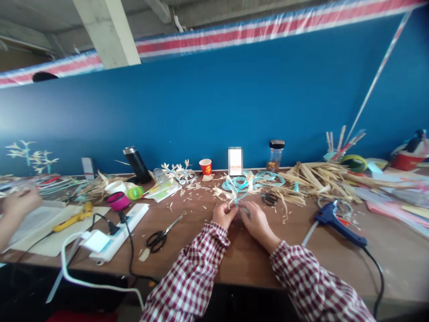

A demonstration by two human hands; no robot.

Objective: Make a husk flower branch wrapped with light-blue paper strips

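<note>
A handmade flower (231, 193) with pale, husk-like petals and a light-blue stem stands upright between my hands. My left hand (224, 215) pinches its stem from the left, fingers closed. My right hand (257, 223) meets it from the right with curled fingers. Something dark and loop-shaped shows by those fingers, too blurred to name. Behind the hands lies a coil of light-blue strip (268, 180), and dark-handled scissors (270, 199) rest just beyond my right hand. Larger black-handled scissors (157, 240) lie on the table, left of my left forearm.
At right are a blue glue gun (338, 221) and dried husks (311, 179). A power strip (124, 232), yellow glue gun (73, 217) and black flask (137, 165) stand left. A red cup (205, 167) and jar (275, 156) line the back. Another person's hand (22, 203) is far left.
</note>
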